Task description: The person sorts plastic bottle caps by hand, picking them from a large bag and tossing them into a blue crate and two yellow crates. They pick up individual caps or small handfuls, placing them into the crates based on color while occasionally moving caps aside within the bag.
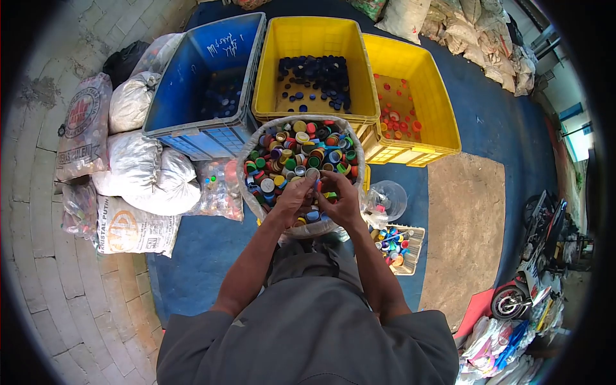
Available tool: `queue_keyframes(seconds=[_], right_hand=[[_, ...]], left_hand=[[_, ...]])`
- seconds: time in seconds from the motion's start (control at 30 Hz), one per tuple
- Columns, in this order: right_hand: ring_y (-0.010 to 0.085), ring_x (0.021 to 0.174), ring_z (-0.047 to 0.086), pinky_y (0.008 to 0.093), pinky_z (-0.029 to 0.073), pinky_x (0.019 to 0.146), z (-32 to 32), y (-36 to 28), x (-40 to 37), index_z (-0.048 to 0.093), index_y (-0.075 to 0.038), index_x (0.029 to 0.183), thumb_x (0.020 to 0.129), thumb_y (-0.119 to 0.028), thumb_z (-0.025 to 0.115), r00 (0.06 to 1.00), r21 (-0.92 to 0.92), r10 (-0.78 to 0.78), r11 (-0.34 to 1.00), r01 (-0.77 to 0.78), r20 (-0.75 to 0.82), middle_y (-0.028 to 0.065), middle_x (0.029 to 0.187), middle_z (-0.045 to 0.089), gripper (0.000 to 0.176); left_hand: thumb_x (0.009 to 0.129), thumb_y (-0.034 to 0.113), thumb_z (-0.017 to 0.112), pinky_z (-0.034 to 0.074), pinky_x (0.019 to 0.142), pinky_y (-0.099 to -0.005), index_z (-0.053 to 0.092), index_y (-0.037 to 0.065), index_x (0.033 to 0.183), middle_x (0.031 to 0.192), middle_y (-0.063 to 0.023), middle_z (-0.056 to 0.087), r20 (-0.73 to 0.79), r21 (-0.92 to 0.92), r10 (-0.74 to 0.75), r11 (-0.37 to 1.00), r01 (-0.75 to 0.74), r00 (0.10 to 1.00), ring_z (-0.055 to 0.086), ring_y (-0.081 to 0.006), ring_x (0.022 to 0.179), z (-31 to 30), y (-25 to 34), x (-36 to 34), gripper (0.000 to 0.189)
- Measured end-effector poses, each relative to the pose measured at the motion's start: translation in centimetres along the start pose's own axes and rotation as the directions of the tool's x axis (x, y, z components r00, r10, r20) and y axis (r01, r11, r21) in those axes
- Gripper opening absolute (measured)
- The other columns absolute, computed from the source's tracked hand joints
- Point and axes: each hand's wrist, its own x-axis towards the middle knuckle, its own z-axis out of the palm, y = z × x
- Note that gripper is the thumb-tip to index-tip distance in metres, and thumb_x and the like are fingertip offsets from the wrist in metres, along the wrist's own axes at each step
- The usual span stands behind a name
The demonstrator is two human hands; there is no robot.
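Observation:
A white sack (pixel 253 151) full of mixed coloured bottle caps (pixel 298 151) stands open in front of me. My left hand (pixel 294 199) and my right hand (pixel 341 197) meet over its near edge, fingers pinched together around a small cap (pixel 317 186) held between them. Which hand bears the cap is hard to tell. Beyond the sack stand a blue crate (pixel 173 96) with dark blue caps, a yellow crate (pixel 269 77) with dark blue caps, and a second yellow crate (pixel 436 109) with red and orange caps.
White and printed sacks (pixel 138 170) lie piled at the left on the brick floor. A small white basket (pixel 414 253) of mixed caps and a clear plastic container (pixel 388 199) sit at my right. More sacks lie at the back right; motorbikes (pixel 532 269) stand at the right.

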Motion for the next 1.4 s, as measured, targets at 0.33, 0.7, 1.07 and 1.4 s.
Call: queue_keyframes(seconds=[0.33,0.7,1.07,1.4], right_hand=[[0.0197,0.092,0.066,0.0293,0.054,0.074,1.5,0.4,-0.4,0.047,-0.001,0.126,0.077,-0.001,0.072,0.989,-0.071,-0.079,0.995,0.07,-0.126,0.0115,0.103,0.063,0.055],[0.0134,0.091,0.061,0.0322,0.051,0.083,1.9,0.7,-0.9,0.053,-0.009,0.121,0.097,-0.037,0.055,0.818,0.905,0.48,0.102,-0.412,0.318,0.0034,0.106,0.062,0.037],[0.0056,0.064,0.049,0.0216,0.039,0.052,-1.1,1.0,1.2,0.057,-0.011,0.105,0.093,-0.021,0.061,0.677,0.891,0.701,0.133,-0.435,0.226,-0.0025,0.078,0.053,0.016],[0.0105,0.07,0.061,0.0257,0.046,0.061,-0.8,4.4,9.2,0.066,-0.003,0.101,0.086,-0.018,0.069,0.875,0.059,0.479,0.877,-0.476,-0.071,0.0044,0.08,0.067,0.022]], left_hand=[[0.092,0.025,0.066,0.032,0.043,-0.0179,0.063,0.008,0.112,0.083,0.0026,0.062,-0.12,-0.09,0.137,0.985,-0.149,0.983,0.045,-0.0006,0.055,-0.1,-1.3,0.2,0.027],[0.081,0.002,0.072,0.049,0.089,-0.0266,0.053,0.002,0.131,0.123,-0.0098,0.062,0.059,0.36,0.561,0.76,-0.542,0.826,0.06,-0.0148,0.109,1.0,-0.7,-0.6,0.053],[0.083,0.005,0.071,0.046,0.097,-0.0298,0.056,-0.002,0.127,0.123,-0.0135,0.062,-0.138,0.625,0.602,0.669,-0.403,0.786,0.057,-0.0198,0.118,-2.9,-1.7,0.5,0.047],[0.097,0.028,0.042,0.047,0.055,-0.0304,0.056,0.003,0.112,0.097,-0.0084,0.062,-0.139,-0.577,0.126,0.796,-0.184,0.982,0.052,-0.0145,0.061,-6.1,-2.7,0.0,0.032]])
